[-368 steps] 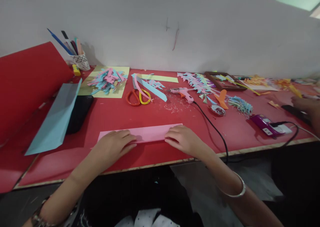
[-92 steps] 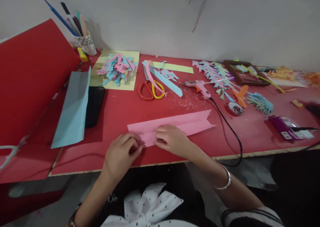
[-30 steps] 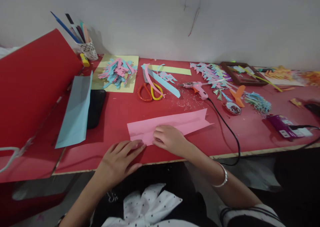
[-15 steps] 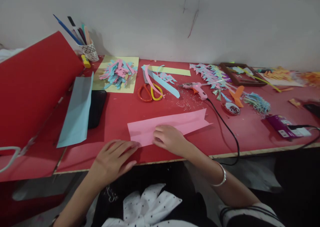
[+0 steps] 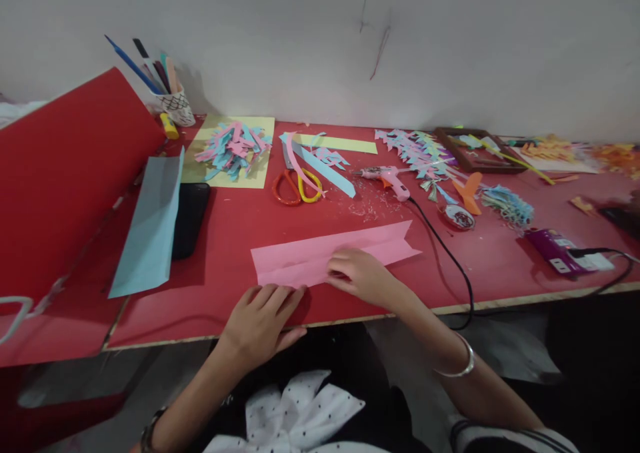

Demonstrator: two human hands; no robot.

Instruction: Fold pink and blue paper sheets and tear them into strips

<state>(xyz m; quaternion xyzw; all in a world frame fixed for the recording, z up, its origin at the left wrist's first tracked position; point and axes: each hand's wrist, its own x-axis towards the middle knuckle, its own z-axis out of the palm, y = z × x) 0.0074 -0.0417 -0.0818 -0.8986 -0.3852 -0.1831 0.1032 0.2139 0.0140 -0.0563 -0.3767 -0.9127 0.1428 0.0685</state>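
– Right, clock centred on the main thing, wall side at 12. What is it?

– Long pink paper strip [image 5: 300, 254], creased lengthwise, V-notched at its 3 o'clock end, lying on the red tabletop [image 5: 230, 226] close to the front edge.

– Hands?

– Left hand [image 5: 267, 316] comes in from 7 o'clock: fingers out nearly straight, slightly apart, tips at the strip's near edge, thumb well away from them. Not pinching, as far as I see. Right hand [image 5: 363, 276] rests on the strip toward 4 o'clock, fingers curled and pressed together. Can't tell whether it's pinching paper underneath.

– Step?

– My call: working the lengthwise fold, right hand steadying, left at the edge. Crease visible, strip lying opened out, so I'd say fold not finished.

– Next move calls for?

– Probably the left fingertips getting an even hold along that near edge, right hand keeping the sheet from sliding. Light pressure; thin paper would likely skew or wrinkle.

– Neighbours, quick?

– Scissors with red and yellow handles [image 5: 300, 188] at 11, pink glue gun with an orange trigger [image 5: 385, 174] at 1, folded light-blue paper sheet [image 5: 150, 230] at 9. None touches the strip.
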